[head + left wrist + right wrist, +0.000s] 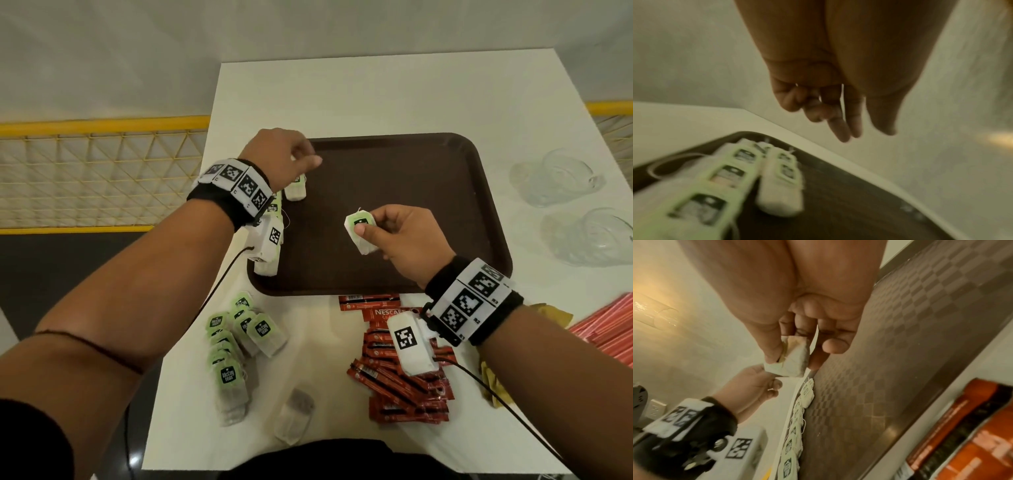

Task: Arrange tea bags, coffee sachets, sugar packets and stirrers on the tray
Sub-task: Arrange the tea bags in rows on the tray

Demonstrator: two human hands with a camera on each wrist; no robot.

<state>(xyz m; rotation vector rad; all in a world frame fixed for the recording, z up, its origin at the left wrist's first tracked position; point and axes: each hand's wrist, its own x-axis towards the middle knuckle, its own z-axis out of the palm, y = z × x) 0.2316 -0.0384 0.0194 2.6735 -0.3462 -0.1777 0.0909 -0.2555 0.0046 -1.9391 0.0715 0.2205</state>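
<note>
A dark brown rectangular plastic tray [394, 164] with rounded corners lies on a white square table [376, 96]. The right hand [407, 236] hovers above the middle of the tray, pinching one white paper tea bag with a green tag [359, 231] between thumb and fingers; in the right wrist view that tea bag [793, 360] hangs clear of the tray surface. The left hand [277, 157] is raised over the tray's far left corner, fingers loosely curled, with a thin white thread visible between its fingers [838, 126]; whether it carries a bag on that thread I cannot tell. Along the tray's left edge runs a row of green-tagged tea bags [731, 170], overlapping one another; the left wrist view shows at least five tags, and the right wrist view shows the row [795, 431] stretching further, though an exact count is hidden by the wrist camera. On the table in front of the tray sits a loose pile of green-tagged tea bags [239, 339], about eight, with one more tea bag lying tag-down [294, 414] just beside it. To the right of that is a heap of red coffee sachets [400, 387], too jumbled to count. Pink packets [606, 325] show at the right edge, and two clear glass cups [561, 178] stand right of the tray.
</note>
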